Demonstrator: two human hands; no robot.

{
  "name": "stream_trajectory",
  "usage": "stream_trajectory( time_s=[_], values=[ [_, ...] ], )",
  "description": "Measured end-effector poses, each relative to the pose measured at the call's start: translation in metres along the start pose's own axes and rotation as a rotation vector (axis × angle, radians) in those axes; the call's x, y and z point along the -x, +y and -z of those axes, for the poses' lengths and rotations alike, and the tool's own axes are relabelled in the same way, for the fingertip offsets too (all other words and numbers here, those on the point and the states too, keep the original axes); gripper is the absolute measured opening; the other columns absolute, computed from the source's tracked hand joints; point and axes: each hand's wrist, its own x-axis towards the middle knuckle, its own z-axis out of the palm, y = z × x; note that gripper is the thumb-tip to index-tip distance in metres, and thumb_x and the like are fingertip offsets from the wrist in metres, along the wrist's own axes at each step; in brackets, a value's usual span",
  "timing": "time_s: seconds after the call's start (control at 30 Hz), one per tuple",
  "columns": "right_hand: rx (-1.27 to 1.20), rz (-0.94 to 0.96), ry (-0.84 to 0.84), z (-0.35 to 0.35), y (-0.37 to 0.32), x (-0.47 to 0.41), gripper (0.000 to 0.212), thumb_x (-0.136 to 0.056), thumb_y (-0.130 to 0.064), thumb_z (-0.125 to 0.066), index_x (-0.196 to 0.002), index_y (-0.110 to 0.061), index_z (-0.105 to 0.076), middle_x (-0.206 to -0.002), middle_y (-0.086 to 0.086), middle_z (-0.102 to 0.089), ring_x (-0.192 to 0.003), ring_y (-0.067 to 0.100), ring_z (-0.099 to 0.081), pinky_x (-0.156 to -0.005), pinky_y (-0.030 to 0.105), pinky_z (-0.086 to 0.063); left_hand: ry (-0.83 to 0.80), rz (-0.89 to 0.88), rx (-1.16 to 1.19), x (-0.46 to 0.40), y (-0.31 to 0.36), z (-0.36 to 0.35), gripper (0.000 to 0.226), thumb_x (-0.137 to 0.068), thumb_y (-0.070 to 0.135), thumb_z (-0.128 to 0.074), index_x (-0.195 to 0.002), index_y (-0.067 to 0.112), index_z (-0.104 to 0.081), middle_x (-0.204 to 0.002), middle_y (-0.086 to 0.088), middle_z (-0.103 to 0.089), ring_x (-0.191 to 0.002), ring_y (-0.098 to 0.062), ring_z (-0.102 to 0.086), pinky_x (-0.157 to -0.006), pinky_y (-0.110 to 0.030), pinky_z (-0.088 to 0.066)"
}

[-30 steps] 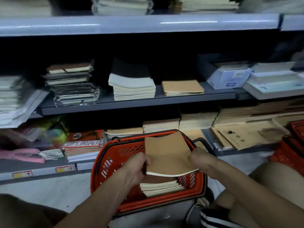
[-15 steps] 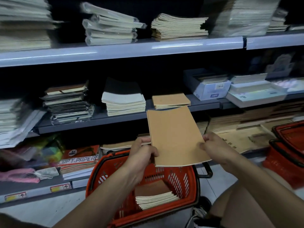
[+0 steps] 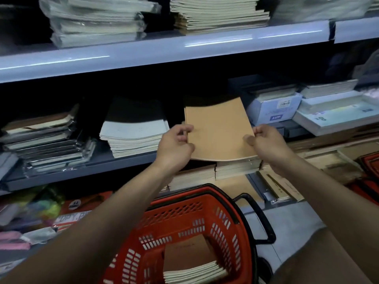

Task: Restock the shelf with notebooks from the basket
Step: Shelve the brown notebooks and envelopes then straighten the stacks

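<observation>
Dimly lit stationery shelving formed the backdrop as a kraft-covered notebook (image 3: 217, 130) was held level at the middle shelf (image 3: 127, 160), its far end already reaching into the shadowed bay and its near edge overhanging the shelf lip. It was pinched at its left edge by the left hand (image 3: 175, 146) and at its right edge by the right hand (image 3: 266, 143), thumbs on the cover and fingers curled beneath; whether it had yet touched anything lying underneath it could not be told. The restocking was judged to be partly done: this copy had not yet been set down and released, and more stock was left to be moved. Below the arms, the red basket (image 3: 205, 214) was seen to contain a small pile of brown-covered notebooks (image 3: 192, 263), their cream page edges turned toward the camera, with much of the basket's floor otherwise bare. Just left of the held notebook, a stack of grey-covered pads (image 3: 133, 136) was shelved, and farther left a leaning heap of plastic-wrapped books (image 3: 47, 144). To the right, an open blue-and-white box (image 3: 274, 107) was filled with paper goods. On the shelf above, wrapped bundles (image 3: 94, 19) and a tall pile of cream exercise books (image 3: 221, 13) were stored.
</observation>
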Motion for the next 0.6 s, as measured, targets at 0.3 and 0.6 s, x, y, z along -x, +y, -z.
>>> stream_trajectory(
  time_s=[0.3,0.6],
  values=[
    [0.051,0.050,0.069,-0.034,-0.002,-0.095,0.016,-0.097,-0.027,-0.066,-0.109,-0.016,-0.065,-0.107,0.002,-0.070,-0.101,0.022,-0.067,-0.093,0.040,-0.056,0.005,-0.067,-0.394,-0.087,0.007,-0.009,0.045,-0.091,0.015,-0.062,-0.136,0.018,-0.062,-0.109,0.001,-0.067,-0.087,-0.016,-0.065,-0.079,-0.026,-0.053],
    [0.332,0.201,0.051,-0.045,0.021,-0.130,0.033,-0.095,-0.042,-0.066,-0.097,-0.010,-0.073,-0.086,0.008,-0.073,-0.090,0.026,-0.069,-0.074,0.027,-0.045,-0.111,-0.055,-0.737,-0.101,-0.010,-0.023,0.080,-0.086,0.043,-0.078,-0.152,0.015,-0.042,-0.147,-0.008,-0.051,-0.132,-0.025,-0.051,-0.101,-0.026,-0.039]
  ],
)
